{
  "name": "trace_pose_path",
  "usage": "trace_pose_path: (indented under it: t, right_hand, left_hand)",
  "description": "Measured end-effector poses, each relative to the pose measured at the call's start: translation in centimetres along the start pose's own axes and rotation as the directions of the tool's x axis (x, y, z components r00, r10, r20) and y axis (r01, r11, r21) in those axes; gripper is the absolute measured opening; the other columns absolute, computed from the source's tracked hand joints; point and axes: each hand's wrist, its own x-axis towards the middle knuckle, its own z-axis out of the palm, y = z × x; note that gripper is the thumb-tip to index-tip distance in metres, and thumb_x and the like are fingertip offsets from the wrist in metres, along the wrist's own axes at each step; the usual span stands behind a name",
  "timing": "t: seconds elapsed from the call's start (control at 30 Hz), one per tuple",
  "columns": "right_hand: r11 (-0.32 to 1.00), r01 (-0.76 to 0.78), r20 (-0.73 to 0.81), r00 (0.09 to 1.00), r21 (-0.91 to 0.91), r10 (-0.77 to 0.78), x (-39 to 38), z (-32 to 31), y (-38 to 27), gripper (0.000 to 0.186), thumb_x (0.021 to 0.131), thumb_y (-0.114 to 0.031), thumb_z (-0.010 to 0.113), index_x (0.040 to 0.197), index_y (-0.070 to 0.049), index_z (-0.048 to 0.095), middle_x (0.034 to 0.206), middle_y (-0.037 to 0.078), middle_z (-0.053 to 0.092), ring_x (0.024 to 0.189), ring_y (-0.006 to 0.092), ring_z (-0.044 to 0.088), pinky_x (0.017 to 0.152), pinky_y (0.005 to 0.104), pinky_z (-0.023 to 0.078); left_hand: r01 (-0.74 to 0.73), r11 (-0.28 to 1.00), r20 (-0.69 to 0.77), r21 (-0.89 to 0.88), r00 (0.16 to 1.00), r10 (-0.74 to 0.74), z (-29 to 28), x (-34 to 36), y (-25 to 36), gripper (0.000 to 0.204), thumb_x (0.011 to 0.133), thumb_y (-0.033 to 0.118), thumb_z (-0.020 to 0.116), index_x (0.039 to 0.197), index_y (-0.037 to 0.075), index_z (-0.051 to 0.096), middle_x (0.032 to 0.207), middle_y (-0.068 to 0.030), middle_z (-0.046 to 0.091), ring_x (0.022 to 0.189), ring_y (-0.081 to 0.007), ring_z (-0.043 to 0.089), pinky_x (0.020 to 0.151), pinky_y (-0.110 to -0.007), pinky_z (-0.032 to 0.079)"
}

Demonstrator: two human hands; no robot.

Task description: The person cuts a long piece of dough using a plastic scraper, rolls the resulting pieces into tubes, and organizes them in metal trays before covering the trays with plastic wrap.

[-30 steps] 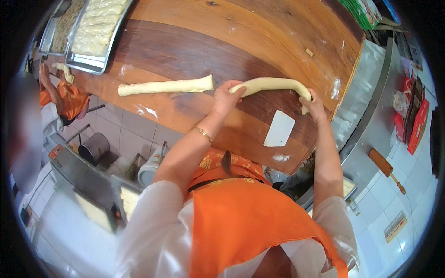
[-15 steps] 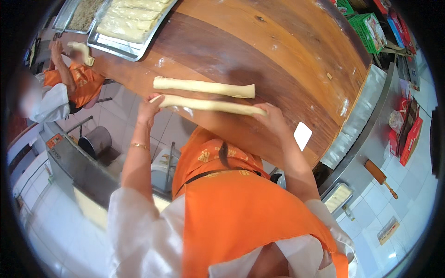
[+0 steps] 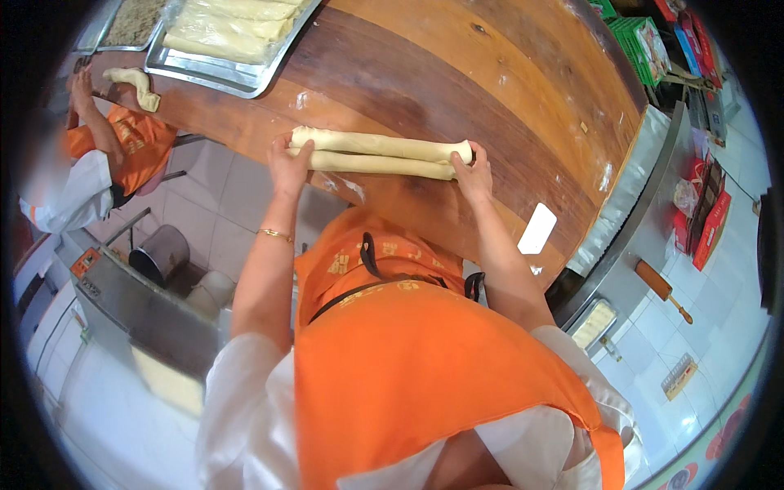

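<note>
Two long pale dough rolls lie side by side on the wooden table, the back one touching the front one. My left hand is closed round their left ends, with the thumb pressed on the dough. My right hand grips the right ends of both, fingers curled over them. A white flat dough scraper lies near the table's edge, right of my right hand. Flour smudges mark the wood around the rolls.
At the back left stand a metal tray of wrapped dough and one of brown crumbly stuff. A co-worker in orange apron is at the left, near a bent dough piece. Green baskets and a hanging rolling pin are at right.
The roll I hold has moved left and up against the other roll, which had lain apart. My hands, a second ago on one roll at the right, now grip both rolls in front of me.
</note>
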Motion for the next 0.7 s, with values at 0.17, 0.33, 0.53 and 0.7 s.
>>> trace_pose_path:
  t: [0.17,0.33,0.53,0.7]
  right_hand:
    - [0.972,0.217,-0.009,0.976,0.089,-0.217,0.0,-0.5,0.4,0.044,0.084,-0.016,0.075,0.121,-0.012,0.052,0.115,0.014,0.056,0.114,0.0286,0.054,0.098,0.0375,0.045]
    - [0.893,0.21,0.07,0.964,0.398,-0.258,-1.9,-1.4,0.4,0.047,0.082,-0.012,0.075,0.124,-0.012,0.054,0.115,0.01,0.053,0.109,0.0272,0.056,0.097,0.036,0.046]
    - [0.942,0.332,0.05,0.941,0.036,-0.334,-2.2,-0.9,1.6,0.035,0.084,-0.009,0.072,0.116,-0.011,0.06,0.108,0.01,0.058,0.103,0.0276,0.058,0.093,0.0339,0.047]
    - [0.928,0.268,0.171,0.933,0.26,-0.317,-2.6,-1.5,-1.1,0.029,0.08,0.002,0.069,0.107,-0.008,0.06,0.11,0.011,0.057,0.109,0.0302,0.055,0.094,0.0376,0.046]
  left_hand:
    - [0.153,0.942,0.201,-0.3,0.975,-0.095,-1.7,-1.2,3.5,0.03,0.083,0.001,0.07,0.11,0.005,0.057,0.112,-0.0095,0.057,0.101,-0.0176,0.06,0.085,-0.032,0.052]
    - [0.17,0.79,0.24,-0.59,0.97,-0.03,-2.8,-2.5,0.5,0.04,0.086,-0.005,0.064,0.123,0.005,0.056,0.114,-0.0046,0.058,0.102,-0.0149,0.059,0.089,-0.028,0.05]
    - [0.193,0.897,0.34,-0.397,0.939,-0.051,-2.8,-2.0,1.8,0.036,0.087,0.0,0.067,0.122,0.005,0.059,0.113,-0.0038,0.062,0.105,-0.0146,0.058,0.092,-0.029,0.049]
    - [0.165,0.917,0.326,-0.362,0.944,-0.041,-1.6,-2.1,2.4,0.028,0.085,-0.002,0.069,0.108,0.006,0.056,0.113,-0.0047,0.063,0.106,-0.0134,0.058,0.093,-0.029,0.048]
